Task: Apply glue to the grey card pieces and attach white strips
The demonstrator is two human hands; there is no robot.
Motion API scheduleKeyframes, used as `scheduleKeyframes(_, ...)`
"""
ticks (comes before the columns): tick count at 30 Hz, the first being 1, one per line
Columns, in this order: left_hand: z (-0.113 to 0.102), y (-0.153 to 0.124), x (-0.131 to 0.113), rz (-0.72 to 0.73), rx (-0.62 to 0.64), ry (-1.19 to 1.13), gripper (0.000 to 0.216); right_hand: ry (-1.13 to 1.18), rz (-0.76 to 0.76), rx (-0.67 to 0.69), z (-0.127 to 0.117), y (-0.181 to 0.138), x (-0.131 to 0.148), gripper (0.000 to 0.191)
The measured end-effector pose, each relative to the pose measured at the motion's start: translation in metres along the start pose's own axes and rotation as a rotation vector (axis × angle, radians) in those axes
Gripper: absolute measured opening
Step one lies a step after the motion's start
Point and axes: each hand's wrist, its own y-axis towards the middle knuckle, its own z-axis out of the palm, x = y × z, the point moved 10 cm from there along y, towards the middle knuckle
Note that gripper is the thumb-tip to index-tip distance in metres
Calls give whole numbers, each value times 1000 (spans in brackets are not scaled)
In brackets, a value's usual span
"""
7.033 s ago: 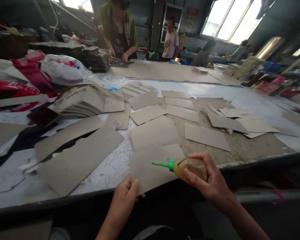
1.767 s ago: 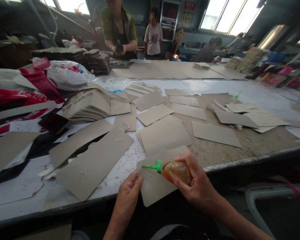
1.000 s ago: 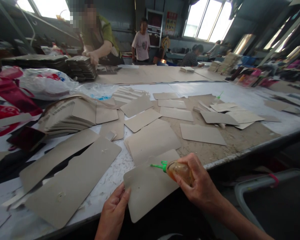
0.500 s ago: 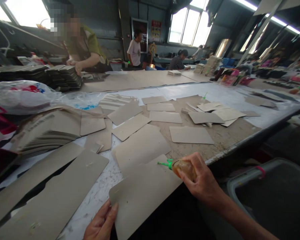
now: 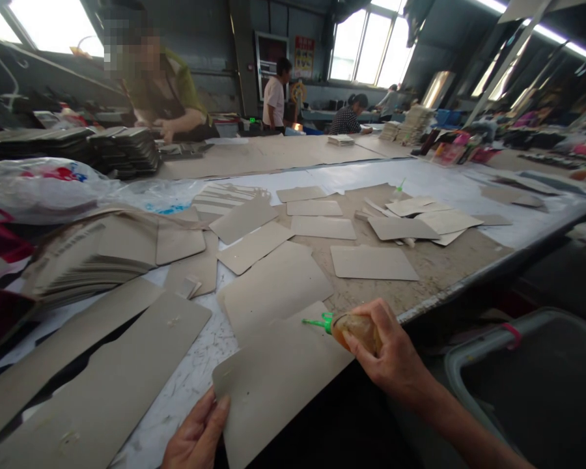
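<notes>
Bottle [image 5: 351,330] over grey card [image 5: 278,384], near edge of table [image 5: 195,342]

Bottle amber, tilted sideways, green nozzle [image 5: 317,322] pointing left above the card's far part; cannot tell whether the tip touches. Right hand [image 5: 390,352]: fingers and thumb curled round the bottle. Left hand [image 5: 198,430]: pinched nearly closed on the card's left edge, thumb on top, fingers mostly hidden beneath. Card juts past the near table edge. Just beyond it, a larger pale sheet [image 5: 278,293]; farther right, a loose rectangular card [image 5: 374,262]. Left: long grey board [image 5: 107,384], and behind it a fanned pile [image 5: 102,254]. Near right: bin [image 5: 522,326], pink tie [image 5: 512,335] on its rim. Far left: co-worker in green sleeves [image 5: 183,81], beside stacked pieces [image 5: 127,150].
</notes>
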Motion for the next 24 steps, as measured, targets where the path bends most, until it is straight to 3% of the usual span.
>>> scheduleKeyframes(9,1,13,6,85,100,33,54,182,-11,137,38,-4,38,25)
scheduleKeyframes(17,16,0,-9,84,171,-33,58,237,-44,149,51,-7,59,25)
scheduleKeyframes(24,17,0,-4,79,149,-103,61,254,-59,174,58,-7,70,24)
